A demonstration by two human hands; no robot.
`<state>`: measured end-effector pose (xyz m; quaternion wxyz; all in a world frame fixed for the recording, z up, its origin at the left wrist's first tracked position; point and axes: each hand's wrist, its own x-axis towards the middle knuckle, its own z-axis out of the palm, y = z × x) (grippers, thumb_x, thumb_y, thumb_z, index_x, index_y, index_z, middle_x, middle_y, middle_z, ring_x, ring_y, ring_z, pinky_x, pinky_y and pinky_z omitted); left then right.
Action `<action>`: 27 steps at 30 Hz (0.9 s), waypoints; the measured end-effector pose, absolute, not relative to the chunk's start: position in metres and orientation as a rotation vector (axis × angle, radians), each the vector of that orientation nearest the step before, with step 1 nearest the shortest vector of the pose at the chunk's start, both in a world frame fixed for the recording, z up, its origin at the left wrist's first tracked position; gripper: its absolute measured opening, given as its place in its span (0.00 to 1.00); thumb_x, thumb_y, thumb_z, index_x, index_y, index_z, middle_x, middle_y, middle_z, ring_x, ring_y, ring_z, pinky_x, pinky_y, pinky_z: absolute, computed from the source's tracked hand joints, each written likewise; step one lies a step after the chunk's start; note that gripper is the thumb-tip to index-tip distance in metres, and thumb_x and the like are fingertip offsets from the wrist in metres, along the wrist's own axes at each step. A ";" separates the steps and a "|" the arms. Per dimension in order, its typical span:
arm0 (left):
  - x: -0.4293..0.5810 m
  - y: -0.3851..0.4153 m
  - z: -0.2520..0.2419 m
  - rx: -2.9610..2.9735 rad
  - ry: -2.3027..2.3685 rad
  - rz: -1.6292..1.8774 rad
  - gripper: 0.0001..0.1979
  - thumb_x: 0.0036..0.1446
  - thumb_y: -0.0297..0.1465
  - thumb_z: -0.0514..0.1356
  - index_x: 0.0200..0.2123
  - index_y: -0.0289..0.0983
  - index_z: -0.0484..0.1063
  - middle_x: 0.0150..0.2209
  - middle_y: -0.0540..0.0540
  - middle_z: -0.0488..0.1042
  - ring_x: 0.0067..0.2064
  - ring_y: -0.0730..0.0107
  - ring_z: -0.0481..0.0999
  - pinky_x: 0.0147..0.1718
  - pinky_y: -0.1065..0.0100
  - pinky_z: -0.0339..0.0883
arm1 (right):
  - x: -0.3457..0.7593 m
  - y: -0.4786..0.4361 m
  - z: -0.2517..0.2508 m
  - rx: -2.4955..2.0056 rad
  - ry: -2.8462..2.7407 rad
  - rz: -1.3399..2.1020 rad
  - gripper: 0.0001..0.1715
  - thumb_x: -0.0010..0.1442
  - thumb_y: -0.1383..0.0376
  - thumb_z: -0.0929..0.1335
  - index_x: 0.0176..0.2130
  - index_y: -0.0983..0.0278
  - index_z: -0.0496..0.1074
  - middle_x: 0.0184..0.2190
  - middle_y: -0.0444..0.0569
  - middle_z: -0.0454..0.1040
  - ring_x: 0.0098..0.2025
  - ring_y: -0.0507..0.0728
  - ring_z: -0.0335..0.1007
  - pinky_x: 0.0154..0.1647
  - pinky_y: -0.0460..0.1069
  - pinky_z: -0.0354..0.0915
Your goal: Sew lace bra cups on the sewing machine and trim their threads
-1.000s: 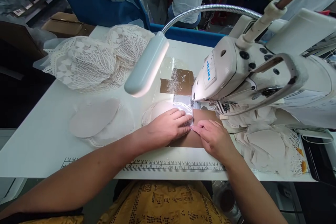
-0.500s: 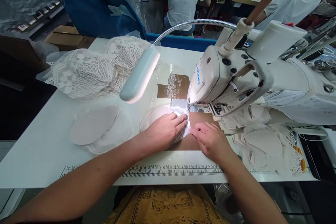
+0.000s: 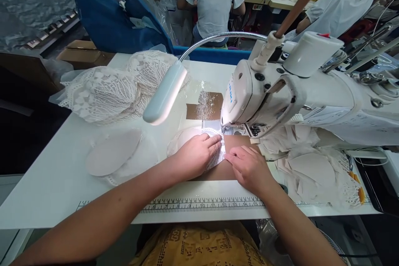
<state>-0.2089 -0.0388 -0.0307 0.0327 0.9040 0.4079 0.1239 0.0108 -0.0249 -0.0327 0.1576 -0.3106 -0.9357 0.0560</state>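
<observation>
A white lace piece with an oval pad (image 3: 183, 136) lies under the needle area of the white sewing machine (image 3: 238, 91). My left hand (image 3: 198, 153) rests flat on this lace piece, its fingers stretched toward the needle. Thumb and index finger of my right hand (image 3: 249, 168) are pinched on the right edge of the lace, over brown board (image 3: 237, 143). The exact contact at the needle is too small to make out.
White lace (image 3: 102, 91) is heaped at the back left, with oval pads (image 3: 114, 153) nearer. More pads and lace (image 3: 311, 170) lie right. A lamp (image 3: 165, 91) arches overhead. A ruler strip (image 3: 199, 207) runs along the front edge. Two people are beyond the table.
The camera view has shifted slightly, so the machine sits a little further left in the picture. Both hands keep nearly the same place on the lace.
</observation>
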 end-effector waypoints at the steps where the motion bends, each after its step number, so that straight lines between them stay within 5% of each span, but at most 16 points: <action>1: -0.210 -0.037 -0.030 2.773 1.250 0.385 0.22 0.57 0.22 0.53 0.55 0.26 0.70 0.57 0.35 0.70 0.42 0.57 0.73 0.39 0.59 0.71 | 0.010 -0.025 -0.033 -0.891 -2.669 0.160 0.17 0.57 0.77 0.62 0.40 0.63 0.75 0.33 0.48 0.74 0.34 0.55 0.61 0.34 0.49 0.54; 18: -0.229 0.005 -0.029 2.885 1.125 0.221 0.22 0.58 0.23 0.52 0.56 0.27 0.69 0.58 0.35 0.69 0.46 0.55 0.71 0.43 0.58 0.69 | -0.008 -0.012 -0.028 -1.212 -2.710 0.084 0.17 0.55 0.77 0.63 0.40 0.63 0.74 0.34 0.49 0.72 0.36 0.56 0.61 0.29 0.50 0.49; 27: -0.234 0.018 -0.028 2.913 1.123 0.376 0.18 0.62 0.23 0.53 0.54 0.32 0.71 0.53 0.36 0.73 0.47 0.56 0.71 0.44 0.57 0.69 | -0.015 -0.009 -0.022 -1.381 -2.713 0.091 0.26 0.59 0.76 0.61 0.54 0.59 0.70 0.38 0.49 0.73 0.34 0.56 0.61 0.30 0.50 0.50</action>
